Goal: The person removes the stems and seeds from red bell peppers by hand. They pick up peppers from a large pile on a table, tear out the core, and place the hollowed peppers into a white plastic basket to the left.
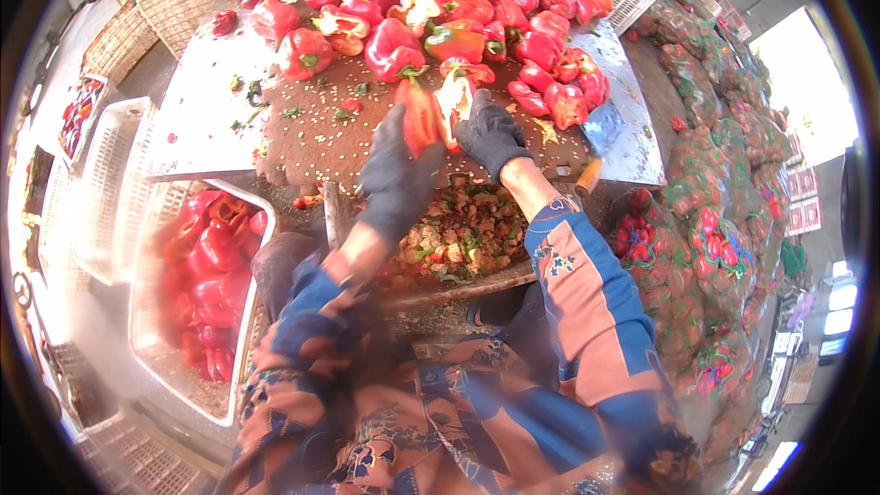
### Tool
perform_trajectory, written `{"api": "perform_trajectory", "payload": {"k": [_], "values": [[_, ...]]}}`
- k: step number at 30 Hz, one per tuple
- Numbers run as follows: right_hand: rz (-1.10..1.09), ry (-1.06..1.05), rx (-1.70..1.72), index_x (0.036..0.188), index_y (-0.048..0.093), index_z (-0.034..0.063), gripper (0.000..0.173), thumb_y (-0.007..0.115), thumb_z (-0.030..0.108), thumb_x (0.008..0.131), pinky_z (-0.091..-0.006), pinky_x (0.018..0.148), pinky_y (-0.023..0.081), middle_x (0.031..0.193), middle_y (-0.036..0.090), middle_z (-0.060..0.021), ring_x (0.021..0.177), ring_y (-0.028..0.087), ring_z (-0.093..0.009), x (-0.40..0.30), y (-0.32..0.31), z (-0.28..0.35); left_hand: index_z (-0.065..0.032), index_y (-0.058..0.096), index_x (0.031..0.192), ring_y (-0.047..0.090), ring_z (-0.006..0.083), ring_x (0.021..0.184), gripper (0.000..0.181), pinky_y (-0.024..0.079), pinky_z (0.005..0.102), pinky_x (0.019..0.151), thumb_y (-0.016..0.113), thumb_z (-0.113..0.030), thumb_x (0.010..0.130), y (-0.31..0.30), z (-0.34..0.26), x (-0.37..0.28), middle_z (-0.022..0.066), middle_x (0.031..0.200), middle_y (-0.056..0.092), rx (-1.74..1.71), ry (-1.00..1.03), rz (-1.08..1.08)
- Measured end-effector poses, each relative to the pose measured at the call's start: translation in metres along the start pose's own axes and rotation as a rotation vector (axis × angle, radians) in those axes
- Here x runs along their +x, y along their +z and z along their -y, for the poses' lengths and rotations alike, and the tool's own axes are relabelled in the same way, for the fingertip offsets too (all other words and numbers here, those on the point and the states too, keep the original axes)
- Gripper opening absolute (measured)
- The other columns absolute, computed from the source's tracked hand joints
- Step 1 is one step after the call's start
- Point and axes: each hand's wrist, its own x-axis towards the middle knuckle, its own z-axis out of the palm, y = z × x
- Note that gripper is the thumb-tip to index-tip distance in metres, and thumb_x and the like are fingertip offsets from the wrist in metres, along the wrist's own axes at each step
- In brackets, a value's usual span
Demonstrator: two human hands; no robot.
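My left hand (399,175), in a dark glove, grips an orange-red bell pepper piece (417,117) between fingers and thumb. Right beside it, my gloved right hand (493,134) holds a cut pepper half (454,104) whose pale core and seeds face up. Both pieces are over the near part of a brown cutting board (323,130) strewn with seeds. To the right of my right hand lies a wide-bladed knife (605,129), its wooden handle (589,174) reaching past the board's near edge. A heap of red bell peppers (454,3) covers the far side.
Below the table edge, a container of pepper cores and scraps (467,234) sits between my legs. A white plastic crate (270,220) of red pepper pieces (216,268) stands at left. More crates (113,185) are beyond it. Stacked mesh sacks of peppers (708,172) line the right.
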Motion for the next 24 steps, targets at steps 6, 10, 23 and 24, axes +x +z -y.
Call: {"api": "perform_trajectory", "payload": {"k": [6, 10, 23, 24], "values": [[0.01, 0.126, 0.372, 0.091, 0.046, 0.0008, 0.031, 0.052, 0.023, 0.07, -0.0403, 0.054, 0.046, 0.074, 0.057, -0.0186, 0.06, 0.058, -0.031, 0.011, 0.025, -0.027, -0.019, 0.042, 0.118, 0.051, 0.034, 0.1, 0.047, 0.043, 0.0413, 0.081, 0.059, -0.024, 0.075, 0.022, -0.005, 0.049, 0.0227, 0.115, 0.047, 0.449, -0.279, 0.201], [0.234, 0.225, 0.983, 0.085, 0.056, 0.0013, 0.021, 0.053, 0.014, 0.069, -0.028, 0.04, 0.042, 0.067, 0.057, -0.0098, 0.04, 0.051, -0.016, 0.004, 0.012, -0.034, -0.0167, 0.045, 0.116, 0.056, 0.0311, 0.093, 0.046, 0.044, 0.0396, 0.076, 0.06, -0.015, 0.073, 0.023, 0.067, 0.052, 0.0202, 0.106, 0.054, -0.277, -0.022, -0.021], [-0.171, -0.095, -0.177, 0.087, 0.054, 0.0117, 0.017, 0.048, 0.025, 0.078, -0.0435, 0.059, 0.046, 0.071, 0.058, -0.0144, 0.068, 0.058, -0.034, 0.038, 0.012, -0.045, -0.0071, 0.046, 0.119, 0.06, 0.0291, 0.084, 0.058, 0.046, 0.036, 0.072, 0.06, -0.003, 0.063, -0.091, 0.08, 0.05, 0.0196, 0.091, 0.06, 0.167, -0.214, 0.166], [-0.363, -0.237, -0.094, 0.087, 0.054, 0.0113, 0.016, 0.05, 0.025, 0.078, -0.0428, 0.055, 0.045, 0.07, 0.057, -0.011, 0.066, 0.057, -0.031, 0.034, 0.01, -0.037, -0.0068, 0.045, 0.119, 0.061, 0.0273, 0.081, 0.059, 0.046, 0.0346, 0.07, 0.06, -0.003, 0.062, -0.087, 0.072, 0.049, 0.0189, 0.09, 0.061, 0.13, -0.228, 0.161]]}}
